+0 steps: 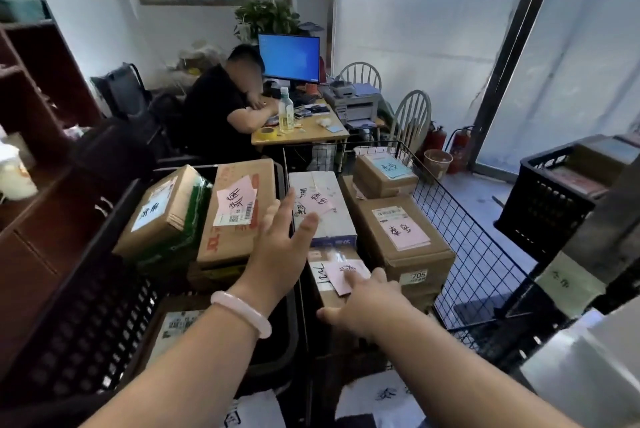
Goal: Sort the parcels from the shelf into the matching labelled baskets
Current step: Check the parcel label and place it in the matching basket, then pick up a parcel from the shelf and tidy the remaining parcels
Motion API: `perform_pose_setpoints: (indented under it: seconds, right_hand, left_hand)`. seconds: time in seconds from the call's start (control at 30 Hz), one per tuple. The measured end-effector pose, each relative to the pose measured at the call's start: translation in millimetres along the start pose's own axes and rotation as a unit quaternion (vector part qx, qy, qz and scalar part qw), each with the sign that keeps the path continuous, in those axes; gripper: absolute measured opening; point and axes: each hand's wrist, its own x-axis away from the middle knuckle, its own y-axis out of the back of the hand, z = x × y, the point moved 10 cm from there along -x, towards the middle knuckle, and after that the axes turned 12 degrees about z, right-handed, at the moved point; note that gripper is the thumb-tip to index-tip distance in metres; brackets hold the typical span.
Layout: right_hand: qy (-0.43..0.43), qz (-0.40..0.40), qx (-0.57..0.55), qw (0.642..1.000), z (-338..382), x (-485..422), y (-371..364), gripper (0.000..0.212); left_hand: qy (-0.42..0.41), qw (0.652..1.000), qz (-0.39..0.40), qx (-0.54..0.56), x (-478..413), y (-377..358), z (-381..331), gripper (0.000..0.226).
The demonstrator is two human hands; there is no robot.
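Two baskets stand before me. The black plastic basket (pixel 86 317) on the left holds brown parcels, among them one with a pink note (pixel 239 216) and one with a blue note (pixel 162 216). The wire basket (pixel 485 254) on the right holds a white box (pixel 332 220), a brown box with a pink label (pixel 405 237) and a small parcel with a pink note (pixel 332 275). My left hand (pixel 280 247) hovers open between the baskets, fingers spread over the white box's edge. My right hand (pixel 367 303) rests open on the small parcel, fingers on its pink note.
A person sits at a wooden desk (pixel 311 133) with a monitor (pixel 289 57) behind the baskets. A dark shelf (pixel 38 88) runs along the left. Another black crate (pixel 550 199) stands at right. Two fire extinguishers (pixel 457 147) and a bin (pixel 438 163) sit by the glass wall.
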Motion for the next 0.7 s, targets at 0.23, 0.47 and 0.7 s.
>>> perform_pose_setpoints:
  seconds: [0.23, 0.47, 0.7]
  right_hand:
    - [0.064, 0.111, 0.004, 0.992, 11.6, -26.1, -28.9, 0.094]
    - [0.115, -0.100, 0.002, 0.988, -1.4, 12.0, 31.8, 0.087]
    - [0.132, -0.315, 0.035, 0.939, -26.7, 119.4, 35.4, 0.090]
  left_hand:
    - [0.003, 1.000, 0.013, 0.005, -0.2, -2.8, 17.1, 0.081]
    - [-0.019, 0.991, 0.034, -0.125, 9.0, -11.3, 16.2, 0.071]
    - [-0.141, 0.933, 0.056, -0.328, 44.9, -44.9, -22.2, 0.075]
